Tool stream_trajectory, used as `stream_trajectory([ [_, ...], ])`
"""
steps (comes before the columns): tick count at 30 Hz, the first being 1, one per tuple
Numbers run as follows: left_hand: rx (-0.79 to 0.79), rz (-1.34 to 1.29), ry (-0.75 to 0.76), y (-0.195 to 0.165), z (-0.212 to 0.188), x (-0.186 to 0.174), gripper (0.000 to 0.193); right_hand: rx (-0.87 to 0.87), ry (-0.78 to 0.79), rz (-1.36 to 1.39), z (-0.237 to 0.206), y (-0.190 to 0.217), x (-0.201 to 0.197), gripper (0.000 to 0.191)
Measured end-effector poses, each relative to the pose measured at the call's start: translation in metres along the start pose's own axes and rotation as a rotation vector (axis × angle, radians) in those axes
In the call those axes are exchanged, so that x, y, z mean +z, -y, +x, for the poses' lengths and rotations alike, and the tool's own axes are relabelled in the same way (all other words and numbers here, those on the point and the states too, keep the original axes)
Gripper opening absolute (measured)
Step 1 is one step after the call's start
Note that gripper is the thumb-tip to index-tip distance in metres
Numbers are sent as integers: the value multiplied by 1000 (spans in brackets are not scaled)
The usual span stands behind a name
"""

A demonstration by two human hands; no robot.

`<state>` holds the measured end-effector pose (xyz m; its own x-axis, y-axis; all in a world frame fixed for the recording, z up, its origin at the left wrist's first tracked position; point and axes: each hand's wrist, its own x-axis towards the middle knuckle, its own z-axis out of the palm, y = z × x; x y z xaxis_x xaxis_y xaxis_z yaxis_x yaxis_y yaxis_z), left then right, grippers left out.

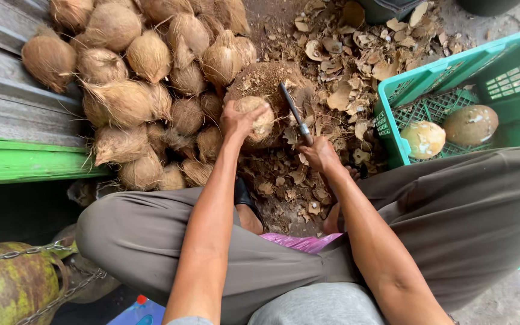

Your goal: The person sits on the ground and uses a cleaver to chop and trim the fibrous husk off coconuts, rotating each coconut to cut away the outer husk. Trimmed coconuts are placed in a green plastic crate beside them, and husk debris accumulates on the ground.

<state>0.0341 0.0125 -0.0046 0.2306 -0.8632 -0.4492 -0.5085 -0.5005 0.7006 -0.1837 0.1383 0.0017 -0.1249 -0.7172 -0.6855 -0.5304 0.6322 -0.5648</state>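
We saw the scene under soft, even daylight, bright enough to show the fibres on the pile of coconuts without harsh glare. The light seemed to fall from above and from the right, where the green crate and the ground beside it looked palest. Shadows were gentle; the darkest patch lay at lower left, under the green ledge. The wide lens bent straight lines near the edges and stretched the trouser legs. Focus held sharp at the centre, and we found no motion blur on the knife.
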Motion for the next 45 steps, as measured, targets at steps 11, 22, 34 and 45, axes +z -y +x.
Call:
stream_trajectory([
  [11, 841, 256, 130, 8, -3, -16, 119, -259, -213, 258, -56, 49, -59, 34],
  [22, 156, -216, 121, 10, 2, 0, 101, -443, -274, 265, -77, 64, -54, 35],
  [34, 13, 127, -211, 6, -6, 7, 59, -242, -25, 152, -103, 61, -23, 31],
  [45, 39, -151, -234, 0, 11, 24, 48, -608, -275, 464, -95, 57, -16, 19],
])
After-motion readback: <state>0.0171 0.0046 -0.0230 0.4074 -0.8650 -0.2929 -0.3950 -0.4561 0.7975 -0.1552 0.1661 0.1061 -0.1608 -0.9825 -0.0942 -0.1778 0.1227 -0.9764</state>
